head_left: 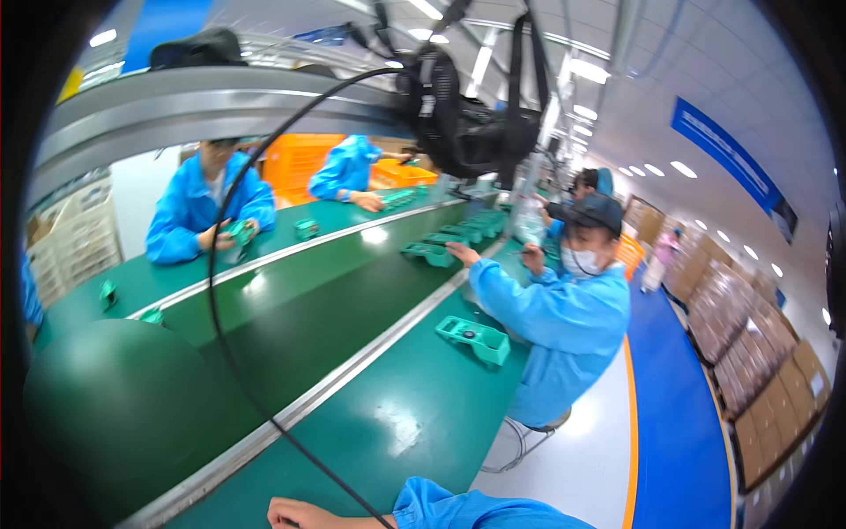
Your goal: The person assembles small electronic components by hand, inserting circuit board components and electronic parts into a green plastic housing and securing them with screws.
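My right hand (308, 513) lies low at the lower edge, over the near end of the green work surface (370, 441), its blue-sleeved forearm (476, 510) coming in from the right. The frame edge cuts off most of its fingers, so I cannot tell whether it holds anything. Nowhere in the picture is my left hand. Farther along the same surface sits a green plastic housing (474, 339) with a small dark part inside, apart from my hand.
A conveyor belt (308, 291) runs beside the surface. At right, a masked co-worker (555, 317) reaches toward green housings (429, 253); another co-worker (211, 207) handles a green part opposite. A black cable (214, 291) hangs across the view. Stacked cartons (780, 406) line the right.
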Tool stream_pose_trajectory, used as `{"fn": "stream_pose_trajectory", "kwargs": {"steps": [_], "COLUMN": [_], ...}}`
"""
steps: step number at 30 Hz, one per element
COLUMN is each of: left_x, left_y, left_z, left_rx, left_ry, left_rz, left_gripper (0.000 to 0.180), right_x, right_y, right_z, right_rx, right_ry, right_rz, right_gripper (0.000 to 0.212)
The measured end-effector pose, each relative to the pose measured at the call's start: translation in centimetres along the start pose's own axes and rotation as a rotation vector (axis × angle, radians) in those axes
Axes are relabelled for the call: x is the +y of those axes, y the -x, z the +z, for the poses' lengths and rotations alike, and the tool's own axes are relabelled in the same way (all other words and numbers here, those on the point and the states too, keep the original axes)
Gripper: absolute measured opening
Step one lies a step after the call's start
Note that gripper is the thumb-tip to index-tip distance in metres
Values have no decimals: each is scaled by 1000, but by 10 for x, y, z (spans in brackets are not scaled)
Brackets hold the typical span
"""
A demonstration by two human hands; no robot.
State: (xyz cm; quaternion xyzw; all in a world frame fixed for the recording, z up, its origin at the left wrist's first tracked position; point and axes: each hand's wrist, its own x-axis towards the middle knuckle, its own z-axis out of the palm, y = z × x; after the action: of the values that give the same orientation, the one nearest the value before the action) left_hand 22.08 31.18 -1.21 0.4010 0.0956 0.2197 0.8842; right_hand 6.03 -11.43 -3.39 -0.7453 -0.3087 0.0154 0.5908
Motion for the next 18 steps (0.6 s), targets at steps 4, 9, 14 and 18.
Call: {"fn": "stream_pose_trajectory", "kwargs": {"steps": [4,9,14,18], "left_x": [-28,-59,-83,-103], "left_y": [-29,-40,-42,-23], "left_z": [15,-43,-93,-117], "left_rx": [-163,-251,-321,-357], "left_ry": [-196,-446,-684,-895], "left_rz": [71,197,371,494], "left_gripper": [33,31,29,27], "right_x": [-10,-13,-13,-12], "right_y": [3,2,4,7], "right_z": [0,4,6,4], "right_rx": [-9,0,21,101], "right_ry": [72,107,71,-56], "right_rz": [-46,-85,-101,-81], "right_gripper": [9,9,9,9]}}
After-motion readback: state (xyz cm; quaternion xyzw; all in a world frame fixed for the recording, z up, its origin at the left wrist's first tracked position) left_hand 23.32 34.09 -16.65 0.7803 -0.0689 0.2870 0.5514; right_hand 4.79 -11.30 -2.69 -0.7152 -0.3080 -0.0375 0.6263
